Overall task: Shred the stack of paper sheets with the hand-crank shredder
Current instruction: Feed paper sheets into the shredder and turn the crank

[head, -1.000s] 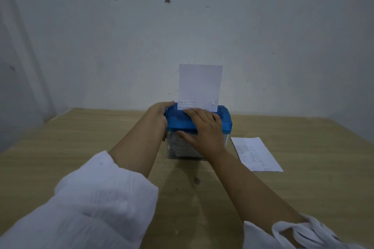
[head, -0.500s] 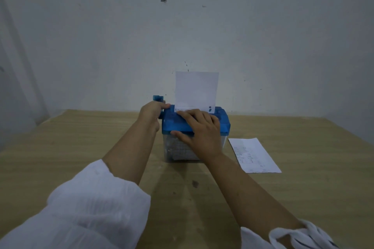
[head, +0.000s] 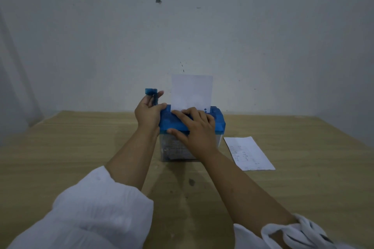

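Bare grey wall backs our wooden tabletop, left half free. Our left hand grips the crank; the shredder stands mid-table, a sheet upright in its slot, our right hand pressed flat on its lid. Remaining paper lies right, room beyond.

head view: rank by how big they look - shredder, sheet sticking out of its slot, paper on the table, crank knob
1. shredder, largest.
2. and 3. sheet in the slot and paper on the table: look alike and lie at different distances, so unranked.
4. crank knob, smallest.
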{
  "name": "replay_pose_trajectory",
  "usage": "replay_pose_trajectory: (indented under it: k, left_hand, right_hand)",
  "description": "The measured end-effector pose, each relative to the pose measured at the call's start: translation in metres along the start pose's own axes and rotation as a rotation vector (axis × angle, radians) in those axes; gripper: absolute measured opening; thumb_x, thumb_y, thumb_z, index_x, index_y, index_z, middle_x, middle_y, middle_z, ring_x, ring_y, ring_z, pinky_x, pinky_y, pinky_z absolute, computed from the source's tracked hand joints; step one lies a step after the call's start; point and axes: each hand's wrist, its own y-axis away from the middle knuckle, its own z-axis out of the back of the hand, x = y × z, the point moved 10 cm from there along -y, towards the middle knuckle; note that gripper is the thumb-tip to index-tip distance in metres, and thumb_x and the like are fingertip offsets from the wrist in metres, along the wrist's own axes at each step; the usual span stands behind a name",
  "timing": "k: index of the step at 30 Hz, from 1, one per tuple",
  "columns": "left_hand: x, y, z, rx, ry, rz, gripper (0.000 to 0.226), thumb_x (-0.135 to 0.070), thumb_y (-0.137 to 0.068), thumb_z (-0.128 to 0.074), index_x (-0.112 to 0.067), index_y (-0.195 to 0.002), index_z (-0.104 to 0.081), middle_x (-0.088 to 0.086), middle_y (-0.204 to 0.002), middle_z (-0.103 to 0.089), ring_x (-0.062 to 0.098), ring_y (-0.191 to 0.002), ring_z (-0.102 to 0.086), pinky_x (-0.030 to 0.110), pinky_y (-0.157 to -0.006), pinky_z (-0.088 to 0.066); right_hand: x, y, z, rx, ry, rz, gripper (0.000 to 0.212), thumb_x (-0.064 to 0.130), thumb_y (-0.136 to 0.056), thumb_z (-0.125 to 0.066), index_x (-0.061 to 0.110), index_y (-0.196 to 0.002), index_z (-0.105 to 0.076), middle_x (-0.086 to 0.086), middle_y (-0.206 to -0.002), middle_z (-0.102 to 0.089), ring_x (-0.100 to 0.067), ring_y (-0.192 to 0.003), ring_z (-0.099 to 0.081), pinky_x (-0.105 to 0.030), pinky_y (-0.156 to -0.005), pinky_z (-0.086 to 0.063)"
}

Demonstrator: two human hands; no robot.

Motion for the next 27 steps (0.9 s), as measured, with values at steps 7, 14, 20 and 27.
replay_pose_trajectory:
  k: [7,14,20,27]
  left_hand:
    - [-0.059,-0.007,0.002,0.008,-0.621,-0.222,0.051,-0.035,-0.096,-0.05,-0.009,-0.139,-0.04,0.007,-0.145,-0.04,0.022,-0.132,-0.039,0.029,-0.105,-0.031]
    - [-0.079,-0.001,-0.032,0.274,-1.737,-0.47,0.033,-0.022,-0.1,-0.036,-0.013,-0.125,-0.055,0.008,-0.124,-0.059,0.024,-0.118,-0.051,0.036,-0.116,-0.001]
    - [-0.084,0.026,-0.042,0.305,-1.981,-0.441,0.016,0.004,-0.091,-0.046,-0.001,-0.096,-0.06,0.01,-0.097,-0.06,0.023,-0.089,-0.057,0.027,-0.087,-0.043]
    - [-0.06,0.036,-0.02,0.461,-1.91,-0.269,0.028,-0.012,-0.087,-0.065,-0.003,-0.113,-0.064,0.012,-0.099,-0.065,0.024,-0.094,-0.061,0.029,-0.078,-0.048]
  right_hand:
    - [-0.001,0.0,0.0,0.062,-0.015,-0.019,0.062,0.068,-0.079,-0.037,0.033,-0.126,-0.055,0.004,-0.109,-0.053,-0.017,-0.102,-0.049,-0.031,-0.09,-0.023]
    - [-0.001,-0.003,-0.001,0.106,-0.032,-0.062,0.071,0.073,-0.074,-0.027,0.036,-0.129,-0.053,0.004,-0.112,-0.049,-0.016,-0.104,-0.045,-0.028,-0.09,-0.018]
    - [-0.003,-0.004,-0.004,0.154,-0.04,-0.069,0.054,0.061,-0.084,-0.052,0.037,-0.132,-0.05,0.003,-0.116,-0.047,-0.016,-0.108,-0.042,-0.029,-0.092,-0.017]
    - [-0.003,-0.005,-0.002,0.132,-0.024,-0.063,0.057,0.064,-0.08,-0.048,0.036,-0.129,-0.053,0.003,-0.111,-0.049,-0.017,-0.103,-0.045,-0.027,-0.085,-0.016]
